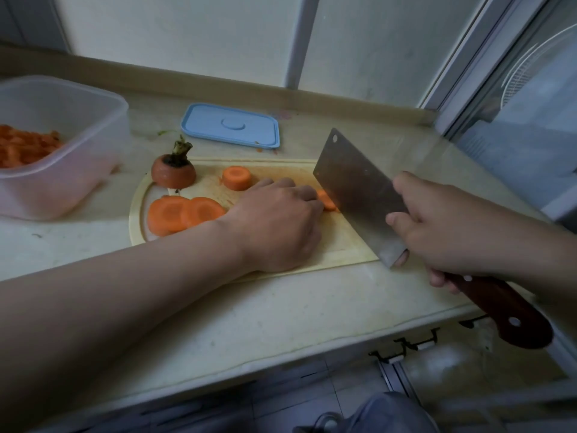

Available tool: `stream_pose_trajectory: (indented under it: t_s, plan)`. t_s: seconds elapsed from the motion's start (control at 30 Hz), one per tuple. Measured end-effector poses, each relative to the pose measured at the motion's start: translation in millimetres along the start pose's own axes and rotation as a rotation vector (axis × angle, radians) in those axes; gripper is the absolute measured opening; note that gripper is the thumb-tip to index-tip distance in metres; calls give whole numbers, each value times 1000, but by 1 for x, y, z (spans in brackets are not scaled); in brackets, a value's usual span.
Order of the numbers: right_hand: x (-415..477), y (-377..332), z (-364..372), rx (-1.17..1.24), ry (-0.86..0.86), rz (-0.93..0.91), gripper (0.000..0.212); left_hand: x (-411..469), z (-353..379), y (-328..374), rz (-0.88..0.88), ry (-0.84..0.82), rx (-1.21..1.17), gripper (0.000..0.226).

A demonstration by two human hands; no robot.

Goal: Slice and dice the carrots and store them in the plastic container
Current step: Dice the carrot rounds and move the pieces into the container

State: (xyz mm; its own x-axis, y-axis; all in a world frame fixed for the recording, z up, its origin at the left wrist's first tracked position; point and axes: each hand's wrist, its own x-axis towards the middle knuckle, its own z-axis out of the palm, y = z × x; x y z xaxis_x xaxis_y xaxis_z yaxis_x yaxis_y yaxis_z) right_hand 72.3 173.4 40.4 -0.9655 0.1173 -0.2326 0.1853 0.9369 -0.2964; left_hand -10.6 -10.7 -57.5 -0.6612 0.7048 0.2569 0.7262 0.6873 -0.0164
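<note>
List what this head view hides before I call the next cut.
1. Head view: the carrot piece under the cleaver is mostly covered by the left hand and the blade, so its length cannot be told.
2. Head view: the left hand's fingertips are tucked under it, so their gap to the blade is hidden.
3. Head view: the container is cut off by the left edge, so its fill cannot be judged.

No words, numbers or signs can be read here. The flat blue plastic lid [230, 125] has only a plain raised circle on it. The wide steel cleaver blade [359, 189] near the lid has just a small round hole.
</note>
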Motion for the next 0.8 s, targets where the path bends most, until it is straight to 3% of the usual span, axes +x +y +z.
stream_pose_trajectory:
  t_s: [0.1,0.2,0.43,0.63,0.8]
  plan:
    - [15,-12,4,-10,-25,11,15,1,0,-2,0,-6,-10,71]
    - [34,-20,7,33,14,19,5,1,1,-1,-2,-9,7,72]
    - [20,-6,6,112,86,-23,11,-1,1,-1,-10,13,-5,64]
    - [11,-2,6,85,51,-30,26,0,2,-1,-15,7,-3,68]
    - [12,-1,6,82,50,-25,20,0,2,-1,-12,0,-7,59]
